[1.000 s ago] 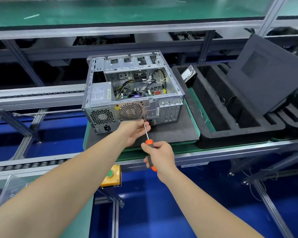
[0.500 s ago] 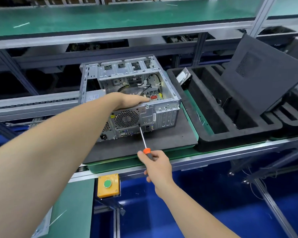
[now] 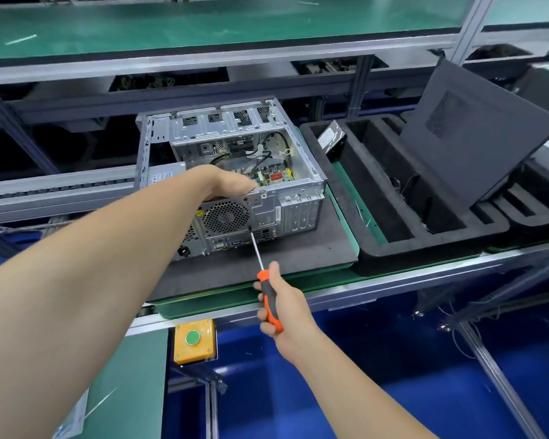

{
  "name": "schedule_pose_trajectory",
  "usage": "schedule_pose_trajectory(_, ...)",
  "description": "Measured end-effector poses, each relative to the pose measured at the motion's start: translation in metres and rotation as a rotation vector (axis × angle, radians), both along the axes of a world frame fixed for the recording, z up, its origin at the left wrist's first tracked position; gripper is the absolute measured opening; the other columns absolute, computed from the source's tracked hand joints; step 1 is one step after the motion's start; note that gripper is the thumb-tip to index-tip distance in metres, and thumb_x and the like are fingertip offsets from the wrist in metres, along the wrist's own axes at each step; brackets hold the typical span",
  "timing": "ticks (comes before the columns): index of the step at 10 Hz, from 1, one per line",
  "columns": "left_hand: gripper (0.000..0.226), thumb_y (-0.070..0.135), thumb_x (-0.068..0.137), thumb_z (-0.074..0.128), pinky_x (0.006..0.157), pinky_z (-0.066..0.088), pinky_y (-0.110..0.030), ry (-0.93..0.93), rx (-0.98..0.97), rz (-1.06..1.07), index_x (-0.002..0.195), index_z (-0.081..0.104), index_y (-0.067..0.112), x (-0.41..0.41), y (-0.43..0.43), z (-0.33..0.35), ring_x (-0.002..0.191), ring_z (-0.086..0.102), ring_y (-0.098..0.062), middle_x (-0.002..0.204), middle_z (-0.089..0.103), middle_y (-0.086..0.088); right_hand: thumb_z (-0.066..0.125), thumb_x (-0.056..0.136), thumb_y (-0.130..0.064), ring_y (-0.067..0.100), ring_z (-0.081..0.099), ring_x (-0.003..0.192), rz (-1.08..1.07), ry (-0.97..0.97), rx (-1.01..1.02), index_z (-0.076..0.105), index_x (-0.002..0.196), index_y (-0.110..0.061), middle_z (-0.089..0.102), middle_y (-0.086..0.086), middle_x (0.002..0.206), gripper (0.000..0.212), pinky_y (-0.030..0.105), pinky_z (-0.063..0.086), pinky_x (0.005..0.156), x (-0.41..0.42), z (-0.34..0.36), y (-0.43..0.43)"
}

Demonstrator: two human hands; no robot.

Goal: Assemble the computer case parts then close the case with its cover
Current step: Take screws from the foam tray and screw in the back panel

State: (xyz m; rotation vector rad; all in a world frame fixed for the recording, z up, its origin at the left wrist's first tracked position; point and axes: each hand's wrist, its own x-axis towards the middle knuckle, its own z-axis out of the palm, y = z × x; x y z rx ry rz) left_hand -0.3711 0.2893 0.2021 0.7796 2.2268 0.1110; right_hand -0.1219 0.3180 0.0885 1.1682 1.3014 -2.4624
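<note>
Left hand (image 3: 232,184) rests on the rear rim of the case (image 3: 301,213), grip hidden; right hand (image 3: 286,312) clasps the screwdriver (image 3: 262,275), tip against its back.

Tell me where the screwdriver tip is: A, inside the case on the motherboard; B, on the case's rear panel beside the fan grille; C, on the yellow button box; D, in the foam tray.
B: the right hand holds the screwdriver, tip on the computer case rear panel beside the fan grille.
</note>
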Motion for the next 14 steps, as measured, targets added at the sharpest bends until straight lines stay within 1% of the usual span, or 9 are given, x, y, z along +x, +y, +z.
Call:
schedule_pose_trajectory(1, 0.03, 0.017, 0.108, 0.047, 0.105, 0.036, -0.035, 0.041, -0.04, -0.041, 0.133, 0.052, 0.001, -0.004, 0.002, -0.005, 0.136, 0.046, -0.033, 0.147, 0.049, -0.015, 0.076, 0.089, -0.051, 0.022, 0.058, 0.077, 0.045, 0.023, 0.828, 0.053, 0.093, -0.016, 0.062, 0.0, 0.088, 0.042, 0.038, 0.049, 0.063, 0.006, -0.008, -0.004)
schedule_pose_trajectory(2, 0.024, 0.012, 0.109, 0.04, 0.1, 0.036, -0.035, 0.058, -0.02, -0.002, 0.126, 0.052, -0.001, -0.009, 0.002, -0.01, 0.119, 0.048, -0.026, 0.135, 0.053, -0.014, 0.056, 0.098, -0.059, 0.018, 0.06, 0.078, 0.049, -0.07, 1.115, 0.056, 0.085, -0.025, 0.067, -0.006, 0.081, 0.037, 0.039, 0.05, 0.07, 0.007, -0.013, 0.004)
schedule_pose_trajectory(4, 0.052, 0.031, 0.114, 0.02, 0.124, 0.015, -0.04, 0.166, 0.031, -0.035, 0.161, 0.025, 0.011, -0.005, -0.002, -0.009, 0.156, 0.019, -0.026, 0.17, 0.017, -0.006, 0.064, 0.095, -0.061, 0.014, 0.045, 0.05, -0.008, -0.038, 0.254, 0.073, 0.089, -0.009, 0.064, -0.003, 0.072, 0.052, 0.029, 0.034, 0.045, 0.0, 0.005, 0.015)
schedule_pose_trajectory(6, 0.055, 0.037, 0.113, 0.017, 0.125, 0.012, -0.038, 0.174, 0.035, -0.042, 0.162, 0.022, 0.012, -0.007, -0.003, -0.011, 0.157, 0.016, -0.024, 0.17, 0.016, -0.006, 0.065, 0.094, -0.055, 0.013, 0.057, 0.067, -0.014, 0.0, 1.285, 0.056, 0.078, -0.02, 0.062, -0.006, 0.076, 0.039, 0.036, 0.044, 0.06, 0.001, -0.011, 0.025)
schedule_pose_trajectory(7, 0.06, 0.043, 0.112, 0.017, 0.128, 0.009, -0.041, 0.153, 0.044, 0.012, 0.163, 0.019, 0.012, -0.011, -0.003, -0.014, 0.157, 0.013, -0.023, 0.171, 0.012, -0.006, 0.057, 0.104, -0.049, 0.011, 0.057, 0.049, -0.019, -0.057, 0.008, 0.071, 0.086, -0.012, 0.067, 0.001, 0.07, 0.043, 0.024, 0.039, 0.043, -0.005, 0.003, 0.031)
schedule_pose_trajectory(8, 0.063, 0.048, 0.11, 0.018, 0.128, 0.009, -0.043, 0.139, 0.055, 0.04, 0.163, 0.021, 0.014, -0.013, -0.003, -0.017, 0.157, 0.013, -0.024, 0.171, 0.013, -0.006, 0.061, 0.101, -0.053, 0.01, 0.051, 0.045, -0.003, -0.023, -0.383, 0.07, 0.103, -0.008, 0.062, 0.003, 0.069, 0.047, 0.02, 0.034, 0.035, -0.004, 0.011, 0.029)
schedule_pose_trajectory(10, 0.063, 0.049, 0.111, 0.018, 0.126, 0.009, -0.04, 0.139, 0.063, 0.034, 0.163, 0.022, 0.014, -0.015, -0.002, -0.019, 0.157, 0.015, -0.023, 0.171, 0.015, -0.005, 0.069, 0.094, -0.043, 0.015, 0.059, 0.062, 0.1, 0.019, 1.117, 0.057, 0.088, -0.02, 0.065, -0.006, 0.072, 0.027, 0.033, 0.045, 0.057, 0.002, -0.004, 0.011)
schedule_pose_trajectory(12, 0.061, 0.045, 0.111, 0.018, 0.128, 0.011, -0.045, 0.145, 0.049, -0.012, 0.163, 0.021, 0.014, -0.02, -0.003, -0.021, 0.157, 0.015, -0.024, 0.171, 0.014, -0.005, 0.056, 0.105, -0.045, 0.011, 0.046, 0.055, 0.051, -0.053, -0.095, 0.076, 0.105, -0.01, 0.069, -0.001, 0.079, 0.04, 0.021, 0.028, 0.038, -0.002, 0.011, 0.018)
schedule_pose_trajectory(14, 0.06, 0.047, 0.111, 0.018, 0.128, 0.011, -0.044, 0.159, 0.057, -0.012, 0.163, 0.023, 0.016, -0.018, -0.002, -0.02, 0.157, 0.016, -0.024, 0.171, 0.016, -0.005, 0.075, 0.092, -0.041, 0.01, 0.053, 0.075, 0.045, 0.132, 1.138, 0.047, 0.089, -0.022, 0.055, -0.008, 0.089, 0.034, 0.028, 0.042, 0.061, 0.007, -0.007, 0.009)
